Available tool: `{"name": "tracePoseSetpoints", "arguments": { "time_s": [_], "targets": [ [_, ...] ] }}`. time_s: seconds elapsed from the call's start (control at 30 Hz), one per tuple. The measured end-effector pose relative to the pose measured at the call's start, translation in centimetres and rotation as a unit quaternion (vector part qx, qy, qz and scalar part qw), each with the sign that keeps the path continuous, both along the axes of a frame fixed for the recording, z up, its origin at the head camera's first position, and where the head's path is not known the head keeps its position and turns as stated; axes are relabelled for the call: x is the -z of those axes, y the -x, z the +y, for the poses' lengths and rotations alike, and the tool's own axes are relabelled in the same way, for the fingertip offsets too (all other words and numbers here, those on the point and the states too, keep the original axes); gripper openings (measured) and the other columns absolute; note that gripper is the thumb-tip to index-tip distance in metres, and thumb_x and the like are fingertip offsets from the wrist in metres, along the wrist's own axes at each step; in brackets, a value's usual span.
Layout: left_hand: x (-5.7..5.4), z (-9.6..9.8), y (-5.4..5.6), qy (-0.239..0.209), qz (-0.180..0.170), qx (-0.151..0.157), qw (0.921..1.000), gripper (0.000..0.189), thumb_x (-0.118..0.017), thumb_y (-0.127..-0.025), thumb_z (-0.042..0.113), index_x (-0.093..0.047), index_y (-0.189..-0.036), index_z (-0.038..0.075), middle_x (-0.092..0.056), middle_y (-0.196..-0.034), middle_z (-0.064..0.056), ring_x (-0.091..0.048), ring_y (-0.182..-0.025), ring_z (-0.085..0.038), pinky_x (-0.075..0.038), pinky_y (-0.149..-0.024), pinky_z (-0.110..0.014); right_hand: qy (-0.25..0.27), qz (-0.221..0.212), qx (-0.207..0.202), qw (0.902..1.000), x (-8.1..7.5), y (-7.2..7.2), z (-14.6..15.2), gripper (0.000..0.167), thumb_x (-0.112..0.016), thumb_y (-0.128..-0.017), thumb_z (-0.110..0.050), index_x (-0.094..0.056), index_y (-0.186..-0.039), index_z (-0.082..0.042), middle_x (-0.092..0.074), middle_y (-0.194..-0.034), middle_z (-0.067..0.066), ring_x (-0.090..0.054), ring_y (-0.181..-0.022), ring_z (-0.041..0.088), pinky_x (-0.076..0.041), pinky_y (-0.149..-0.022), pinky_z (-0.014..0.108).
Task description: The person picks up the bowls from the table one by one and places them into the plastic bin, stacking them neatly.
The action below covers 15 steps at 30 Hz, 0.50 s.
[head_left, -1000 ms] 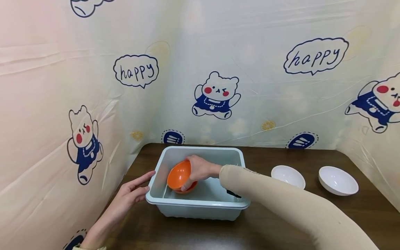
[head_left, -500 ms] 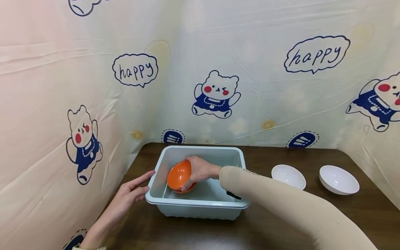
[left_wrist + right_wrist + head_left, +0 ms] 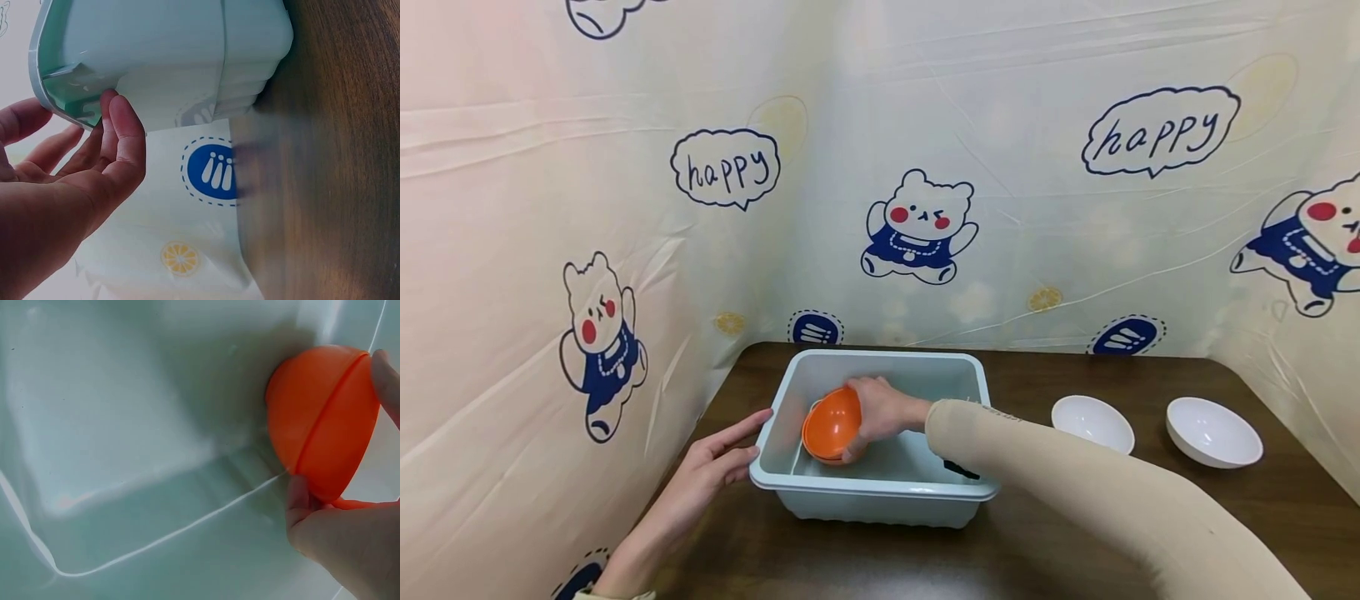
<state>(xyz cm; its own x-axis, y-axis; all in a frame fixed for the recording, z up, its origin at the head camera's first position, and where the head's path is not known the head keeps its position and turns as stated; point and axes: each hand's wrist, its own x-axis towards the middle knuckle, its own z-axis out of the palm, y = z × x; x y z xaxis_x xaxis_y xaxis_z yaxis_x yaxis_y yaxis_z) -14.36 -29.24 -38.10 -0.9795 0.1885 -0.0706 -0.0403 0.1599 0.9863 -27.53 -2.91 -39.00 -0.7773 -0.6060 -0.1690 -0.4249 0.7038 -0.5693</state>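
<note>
A pale blue plastic basin (image 3: 880,490) stands on the dark wooden table. Inside it, toward the left, two orange bowls (image 3: 831,425) lie one in the other, tilted, with their openings facing up and left. My right hand (image 3: 886,410) reaches in and grips them by the right side; the right wrist view shows thumb and fingers spread across the orange bowls (image 3: 331,419) at their edges. At the basin's left side, my left hand (image 3: 711,462) holds the rim. Close up in the left wrist view, its fingers bend under the rim at a corner of the basin (image 3: 175,56).
To the right of the basin, a white bowl (image 3: 1086,417) sits partly behind my right sleeve (image 3: 1060,467). Another white bowl (image 3: 1213,433) stands farther right. A printed cloth (image 3: 925,317) hangs behind and on both sides of the table (image 3: 1030,542).
In my right hand the orange bowls have turned slightly and sit more closely in line, with the lower rim now showing at the left. My left hand and the basin have stayed put.
</note>
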Motion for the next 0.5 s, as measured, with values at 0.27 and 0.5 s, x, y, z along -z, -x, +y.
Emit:
{"name": "tracePoseSetpoints", "arguments": {
  "time_s": [0.27,0.5],
  "targets": [
    [-0.08,-0.06,-0.05,0.002,0.000,-0.001,1.0000,0.056,-0.052,-0.110,0.015,-0.037,-0.162,0.000,-0.035,-0.165,-0.024,-0.065,-0.125,-0.029,-0.057,-0.095,-0.034,-0.027,0.026,-0.028,0.9989,-0.02,-0.01,-0.16,0.097,-0.099,-0.072,-0.036,-0.049,-0.151,-0.007,-0.060,-0.134,0.007,-0.047,-0.118,0.025,-0.046,-0.102,0.040],
    [0.07,-0.10,-0.08,-0.001,0.002,0.004,1.0000,0.056,-0.051,-0.110,0.014,-0.036,-0.162,0.000,-0.035,-0.165,-0.025,-0.068,-0.119,-0.024,-0.057,-0.094,-0.031,-0.072,0.031,-0.019,0.9968,-0.38,-0.42,-0.23,0.102,-0.095,-0.075,-0.046,-0.045,-0.155,-0.008,-0.053,-0.143,0.010,-0.044,-0.123,0.026,-0.045,-0.106,0.042]
  ]
}}
